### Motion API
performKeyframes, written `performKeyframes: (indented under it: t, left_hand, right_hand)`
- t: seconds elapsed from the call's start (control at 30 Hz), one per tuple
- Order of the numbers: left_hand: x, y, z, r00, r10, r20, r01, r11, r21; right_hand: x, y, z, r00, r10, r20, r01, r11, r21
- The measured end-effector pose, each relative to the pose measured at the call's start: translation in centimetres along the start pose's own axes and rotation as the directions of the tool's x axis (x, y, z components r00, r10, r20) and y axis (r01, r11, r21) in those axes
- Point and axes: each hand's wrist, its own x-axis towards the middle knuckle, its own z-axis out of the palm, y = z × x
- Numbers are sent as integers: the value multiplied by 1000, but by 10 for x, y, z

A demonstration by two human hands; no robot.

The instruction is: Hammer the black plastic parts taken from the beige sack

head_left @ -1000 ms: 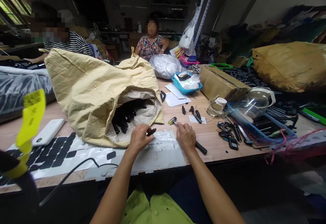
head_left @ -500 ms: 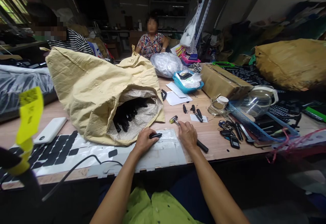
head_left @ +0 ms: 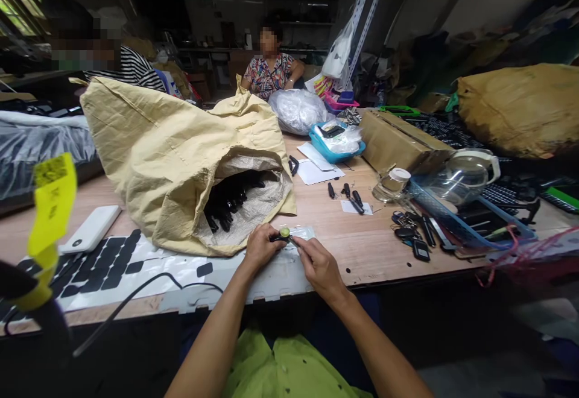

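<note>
2 hands are drawn together at the near edge of the table (head_left: 384,253), just in front of the sack's mouth. Your left hand (head_left: 259,247) is pinched on a small black piece (head_left: 274,239), held low over the clear plastic sheet (head_left: 302,233), apparently to steady it. Your right hand (head_left: 319,265) is closed on a yellow-headed tool (head_left: 284,232), its head set right against that piece; the handle is hidden by your fingers. The sack (head_left: 172,151) lies on its side with the opening turned towards you, which seems meant to keep the black parts (head_left: 228,199) inside it within reach of the left hand.

Surface: bare wood, crowded. A white panel with black key caps (head_left: 104,259) and a power bank (head_left: 90,229) lie to the left; key fobs (head_left: 409,235), a blue tray (head_left: 335,145) and a cardboard box (head_left: 398,142) to the right. Room: dim, shelving behind, with 2 other people seated at the far side
</note>
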Motion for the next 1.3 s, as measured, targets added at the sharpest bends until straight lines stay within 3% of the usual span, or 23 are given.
performKeyframes:
  t: [0.17, 0.37, 0.53, 0.67, 0.77, 0.9, 1.07, 1.2, 1.27, 1.3]
  left_hand:
    - [-1, 2, 0, 1000, -5, -6, 4, 1000, -7]
    - [1, 0, 1, 1000, -9, -9, 9, 999, -39]
    - [1, -2, 2, 1000, -3, -14, 3, 1000, -27]
    - [0, -1, 1, 1000, -12, -9, 11, 1000, -5]
    - [-1, 2, 0, 1000, -13, 2, 13, 1000, 1]
    - [-2, 4, -1, 1000, -18, 9, 18, 1000, 10]
    - [0, 6, -7, 999, 0, 47, 0, 1000, 9]
    - [-21, 13, -14, 981, 110, 158, -88, 986, -143]
    - [-43, 18, -12, 923, 181, 338, -81, 954, -289]
    - [-56, 20, -10, 864, 225, 451, -68, 939, -338]
  right_hand:
    - [-1, 4, 2, 1000, -27, 10, 28, 991, -127]
    - [3, 5, -5, 997, -23, -76, 16, 995, -96]
    - [-2, 11, -4, 1000, 1, -30, -5, 992, -125]
    - [6, 28, -4, 996, 43, -76, -57, 981, -187]
    - [23, 49, -8, 989, 94, -116, -129, 929, -348]
    - [40, 78, -13, 982, 160, -103, -190, 782, -594]
    - [41, 91, -7, 974, 190, -127, -224, 688, -690]
    - [40, 89, -4, 973, 189, -129, -225, 685, -693]
    - [39, 89, -4, 974, 179, -138, -224, 689, -689]
    - [39, 89, -4, 975, 171, -144, -223, 691, -687]
